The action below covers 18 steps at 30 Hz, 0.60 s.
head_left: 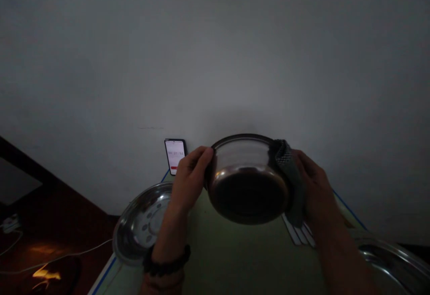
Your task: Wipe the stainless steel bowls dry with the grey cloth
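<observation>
Held up above the table is a shiny metal bowl (pixel 247 163), tipped so that its dark underside faces me. My left hand (pixel 193 174) grips the bowl at its left side, thumb on the rim. On the right side, my right hand (pixel 312 183) is closed on a dark checked cloth (pixel 294 183) pressed against the bowl. The fingers of both hands are partly hidden behind the bowl and the cloth. A dark beaded band is on my left wrist.
A perforated metal basin (pixel 126 230) sits at the table's left edge, and another metal basin (pixel 399 259) at the right. A phone (pixel 175 154) showing a timer leans against the wall (pixel 215 62). Several white flat strips (pixel 295 232) lie on the green table (pixel 231 259).
</observation>
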Each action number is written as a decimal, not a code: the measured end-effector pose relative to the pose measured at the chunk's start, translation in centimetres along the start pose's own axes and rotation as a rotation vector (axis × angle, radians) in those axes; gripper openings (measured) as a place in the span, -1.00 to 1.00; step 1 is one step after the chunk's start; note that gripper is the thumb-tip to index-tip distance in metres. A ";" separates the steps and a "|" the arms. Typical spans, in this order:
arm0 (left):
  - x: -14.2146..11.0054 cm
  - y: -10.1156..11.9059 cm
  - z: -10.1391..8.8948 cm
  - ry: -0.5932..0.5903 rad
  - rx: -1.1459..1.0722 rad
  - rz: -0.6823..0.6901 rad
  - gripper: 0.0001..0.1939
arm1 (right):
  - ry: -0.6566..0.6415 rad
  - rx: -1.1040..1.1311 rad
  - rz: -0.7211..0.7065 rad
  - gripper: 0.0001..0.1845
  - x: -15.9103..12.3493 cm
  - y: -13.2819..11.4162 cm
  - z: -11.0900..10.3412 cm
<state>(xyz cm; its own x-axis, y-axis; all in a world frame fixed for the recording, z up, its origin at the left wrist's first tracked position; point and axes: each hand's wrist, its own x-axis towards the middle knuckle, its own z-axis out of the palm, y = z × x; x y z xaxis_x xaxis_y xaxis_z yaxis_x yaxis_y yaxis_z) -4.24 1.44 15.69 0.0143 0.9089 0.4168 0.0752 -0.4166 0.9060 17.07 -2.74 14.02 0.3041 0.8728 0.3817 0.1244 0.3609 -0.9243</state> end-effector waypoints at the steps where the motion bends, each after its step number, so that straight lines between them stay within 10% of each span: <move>1: -0.2 0.4 -0.3 -0.120 0.083 -0.001 -0.65 | -0.030 -0.027 0.001 -0.67 -0.1 -0.2 -0.2; 4: -1.0 1.5 -0.5 -0.431 0.227 -0.031 -0.59 | -0.174 -0.130 -0.018 -0.69 -0.4 -0.8 -0.4; 7: -1.5 2.0 0.0 -0.484 0.227 -0.032 -0.60 | -0.283 -0.183 -0.069 -0.72 -0.7 -1.5 -0.2; 18: -0.1 1.9 1.5 0.267 -0.520 -0.235 -0.70 | 0.066 -0.069 -0.034 -0.69 -0.5 -1.2 0.0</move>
<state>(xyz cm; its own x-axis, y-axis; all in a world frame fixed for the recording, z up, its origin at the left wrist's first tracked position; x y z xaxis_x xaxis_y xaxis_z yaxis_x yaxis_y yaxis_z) -2.56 0.61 17.23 -0.1982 0.9692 0.1459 -0.4493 -0.2222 0.8653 16.79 -3.57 14.91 0.3601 0.8358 0.4144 0.2001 0.3646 -0.9094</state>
